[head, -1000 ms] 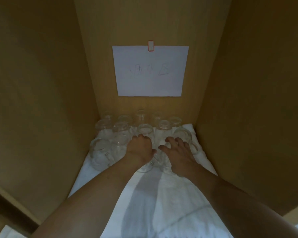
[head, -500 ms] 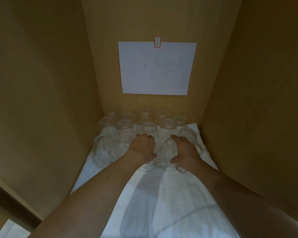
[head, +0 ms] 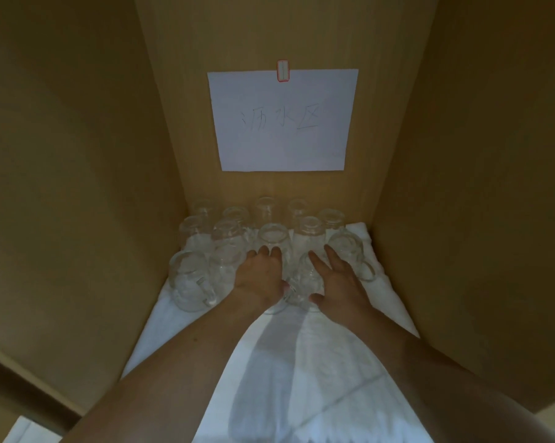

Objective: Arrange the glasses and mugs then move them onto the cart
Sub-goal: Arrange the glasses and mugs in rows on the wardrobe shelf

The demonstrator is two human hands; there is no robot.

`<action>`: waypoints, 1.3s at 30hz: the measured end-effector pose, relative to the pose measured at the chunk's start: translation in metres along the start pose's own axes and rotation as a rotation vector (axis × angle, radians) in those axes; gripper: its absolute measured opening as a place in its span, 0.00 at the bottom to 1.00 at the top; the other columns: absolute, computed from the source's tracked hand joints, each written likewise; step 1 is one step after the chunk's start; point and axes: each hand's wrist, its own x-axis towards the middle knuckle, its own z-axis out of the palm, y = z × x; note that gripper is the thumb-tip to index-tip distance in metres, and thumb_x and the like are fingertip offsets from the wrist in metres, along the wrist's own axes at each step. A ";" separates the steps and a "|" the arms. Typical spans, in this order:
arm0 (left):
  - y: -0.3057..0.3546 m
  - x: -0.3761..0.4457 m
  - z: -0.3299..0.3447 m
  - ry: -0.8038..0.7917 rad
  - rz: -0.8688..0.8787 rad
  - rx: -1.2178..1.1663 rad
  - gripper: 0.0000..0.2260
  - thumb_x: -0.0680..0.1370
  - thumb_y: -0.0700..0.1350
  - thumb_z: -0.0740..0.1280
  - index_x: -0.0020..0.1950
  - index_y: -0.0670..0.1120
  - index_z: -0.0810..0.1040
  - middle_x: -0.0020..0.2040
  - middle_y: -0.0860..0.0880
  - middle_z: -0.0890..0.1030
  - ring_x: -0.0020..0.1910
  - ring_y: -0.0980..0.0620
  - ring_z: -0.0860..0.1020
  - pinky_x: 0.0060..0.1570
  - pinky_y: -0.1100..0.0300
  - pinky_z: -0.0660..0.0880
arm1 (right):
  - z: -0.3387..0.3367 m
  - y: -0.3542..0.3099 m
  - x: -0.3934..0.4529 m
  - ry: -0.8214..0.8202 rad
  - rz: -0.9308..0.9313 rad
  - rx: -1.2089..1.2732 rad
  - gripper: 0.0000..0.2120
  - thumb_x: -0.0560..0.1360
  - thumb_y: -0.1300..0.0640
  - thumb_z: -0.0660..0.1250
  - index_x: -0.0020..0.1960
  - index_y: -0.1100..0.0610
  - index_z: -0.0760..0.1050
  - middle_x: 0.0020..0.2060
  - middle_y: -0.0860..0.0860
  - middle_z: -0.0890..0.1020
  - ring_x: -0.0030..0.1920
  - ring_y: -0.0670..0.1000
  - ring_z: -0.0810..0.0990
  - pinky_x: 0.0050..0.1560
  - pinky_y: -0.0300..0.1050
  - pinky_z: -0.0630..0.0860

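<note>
Several clear glasses and mugs stand upside down on a white towel (head: 333, 362) at the back of a wooden cabinet. My left hand (head: 260, 279) grips the top of a front-row glass (head: 277, 306), fingers curled over it. My right hand (head: 338, 281) lies with straight, spread fingers against the neighbouring glass (head: 303, 278), which sits between its thumb and forefinger. A handled mug (head: 188, 282) stands at the front left. Another mug (head: 349, 249) stands just right of my right hand. More glasses (head: 273, 238) fill the rows behind.
The cabinet's wooden side walls (head: 77, 187) close in on both sides. A white paper sign (head: 282, 119) with handwriting is clipped to the back wall. The towel's front half lies bare under my forearms. No cart is in view.
My right hand's fingers, curled beside the glass half a second ago, are now straight and spread. My left hand stays on its glass. The view has moved closer.
</note>
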 end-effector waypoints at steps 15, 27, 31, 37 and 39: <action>0.020 -0.054 -0.019 0.125 -0.066 -0.123 0.31 0.78 0.57 0.69 0.77 0.47 0.64 0.75 0.43 0.66 0.76 0.40 0.61 0.68 0.47 0.71 | -0.017 -0.010 -0.059 0.108 -0.135 0.055 0.35 0.77 0.48 0.70 0.80 0.44 0.59 0.81 0.49 0.56 0.78 0.55 0.58 0.76 0.51 0.60; -0.013 -0.176 -0.004 0.094 -0.328 -0.097 0.34 0.78 0.58 0.69 0.80 0.49 0.61 0.80 0.43 0.61 0.79 0.42 0.57 0.71 0.44 0.67 | 0.014 -0.059 -0.091 -0.058 -0.308 0.108 0.33 0.78 0.45 0.68 0.80 0.44 0.59 0.81 0.49 0.57 0.78 0.55 0.56 0.77 0.51 0.57; -0.029 -0.205 -0.001 0.107 -0.382 -0.088 0.34 0.78 0.59 0.68 0.80 0.49 0.61 0.79 0.44 0.62 0.77 0.41 0.60 0.70 0.43 0.68 | 0.022 -0.084 -0.107 -0.095 -0.369 0.097 0.34 0.78 0.44 0.67 0.80 0.44 0.58 0.80 0.48 0.56 0.78 0.55 0.55 0.76 0.50 0.56; -0.052 -0.234 -0.007 0.126 -0.382 -0.116 0.32 0.79 0.58 0.67 0.80 0.49 0.61 0.78 0.44 0.63 0.76 0.42 0.62 0.71 0.46 0.67 | 0.026 -0.115 -0.127 -0.123 -0.381 0.053 0.35 0.78 0.43 0.67 0.81 0.45 0.57 0.80 0.48 0.57 0.78 0.55 0.56 0.76 0.51 0.57; -0.062 -0.246 -0.010 0.124 -0.364 -0.129 0.32 0.80 0.57 0.66 0.80 0.50 0.60 0.79 0.44 0.62 0.77 0.42 0.61 0.72 0.46 0.66 | 0.030 -0.126 -0.131 -0.110 -0.375 0.030 0.35 0.78 0.43 0.66 0.81 0.46 0.57 0.80 0.49 0.58 0.78 0.55 0.58 0.75 0.50 0.58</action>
